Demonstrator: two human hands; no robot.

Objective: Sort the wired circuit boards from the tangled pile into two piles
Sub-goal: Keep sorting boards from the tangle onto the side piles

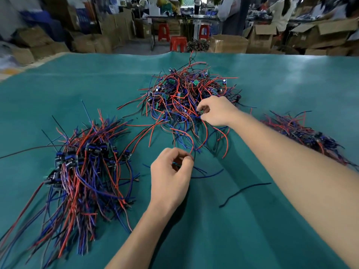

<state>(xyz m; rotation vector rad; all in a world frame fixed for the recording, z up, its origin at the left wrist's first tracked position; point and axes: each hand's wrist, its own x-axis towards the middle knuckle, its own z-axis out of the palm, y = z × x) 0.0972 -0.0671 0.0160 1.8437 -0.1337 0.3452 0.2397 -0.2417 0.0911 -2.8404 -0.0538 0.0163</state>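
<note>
Head view shows the right hand (215, 111) at the near right edge of the tangled pile (186, 94), its fingers curled in and pinching what looks like a small green circuit board (201, 113) among the wires. The left hand (171, 171), nearer the body, has thumb and fingertips closed on thin wire ends (175, 164), blue and red strands that run up toward the tangle. Outward from the hands, a sorted pile (83, 167) lies to the left with boards bunched together and leads combed toward the person, and a second sorted pile (303, 133) lies to the right, partly hidden behind the right forearm. A loose black wire (244, 193) lies alone on the green table cover (213, 239). The step in hand seems to be freeing one board from the heap: one hand on the board, the other steadying its leads. The next move probably calls for a slow pull, easing the leads out of the neighbouring loops so the heap is not dragged along, then choosing which pile it belongs to; what separates the two kinds cannot be made out here.
</note>
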